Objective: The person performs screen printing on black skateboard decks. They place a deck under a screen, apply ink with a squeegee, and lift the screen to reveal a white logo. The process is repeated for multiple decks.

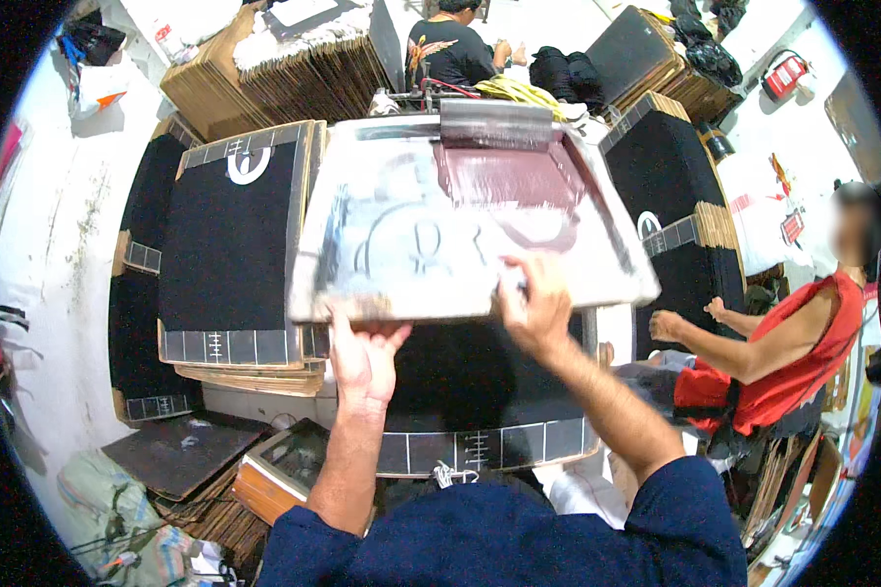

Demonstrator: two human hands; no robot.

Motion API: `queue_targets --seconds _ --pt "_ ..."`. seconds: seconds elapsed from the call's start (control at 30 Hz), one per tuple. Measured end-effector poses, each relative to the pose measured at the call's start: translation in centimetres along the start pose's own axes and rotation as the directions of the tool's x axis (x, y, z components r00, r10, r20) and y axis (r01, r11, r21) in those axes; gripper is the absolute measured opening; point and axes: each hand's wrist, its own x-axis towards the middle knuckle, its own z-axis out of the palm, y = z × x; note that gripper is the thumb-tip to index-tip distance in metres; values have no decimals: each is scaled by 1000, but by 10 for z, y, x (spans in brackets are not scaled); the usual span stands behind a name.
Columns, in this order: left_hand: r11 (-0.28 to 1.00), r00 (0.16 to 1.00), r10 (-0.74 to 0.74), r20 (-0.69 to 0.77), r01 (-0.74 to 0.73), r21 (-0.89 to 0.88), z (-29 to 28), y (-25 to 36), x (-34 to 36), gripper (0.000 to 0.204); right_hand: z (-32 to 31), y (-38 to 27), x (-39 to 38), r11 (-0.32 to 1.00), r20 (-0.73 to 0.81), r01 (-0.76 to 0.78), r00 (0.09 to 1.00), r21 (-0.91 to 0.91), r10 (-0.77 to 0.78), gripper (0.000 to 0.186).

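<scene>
A screen-printing frame [612, 292] is tilted up, its near edge raised over a board covered in black fabric [450, 377]. My left hand [365, 364] is closed on the near edge from below, palm up. Further right, my right hand [538, 305] grips the same edge with bent fingers; part of its grasp is hidden. Toward the far side of the mesh lies a pool of maroon ink [519, 176]. A wide squeegee [494, 124] rests across the frame's far end, behind the ink. Curved shapes show in the pale mesh.
At left, another black-fabric board [230, 240] bears a white print. More boards [661, 166] stand at right, beside a person in a red top [793, 342]. A second person [452, 54] is at the far side. Stacked panels [308, 73] stand behind.
</scene>
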Motion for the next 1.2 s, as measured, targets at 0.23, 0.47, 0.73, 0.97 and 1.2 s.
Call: queue_targets --seconds 0.23,0.47,0.73,0.97,1.2 --pt "864 913 -144 -382 304 401 -84 -70 48 76 78 145 32 974 218 -137 960 -183 176 59" --pt "-496 764 267 587 -413 764 -76 -92 44 48 146 230 198 892 153 181 980 -415 -128 92" --pt "-633 638 159 754 -520 573 -118 -103 80 66 160 245 221 857 335 262 935 -443 -113 41" --pt "-630 644 163 747 -515 581 -115 -105 79 51 178 229 222 858 278 263 949 -441 -148 29" --pt "-650 635 151 758 -514 560 -114 -104 79 45 172 226 213 806 453 542 796 -239 -402 36"
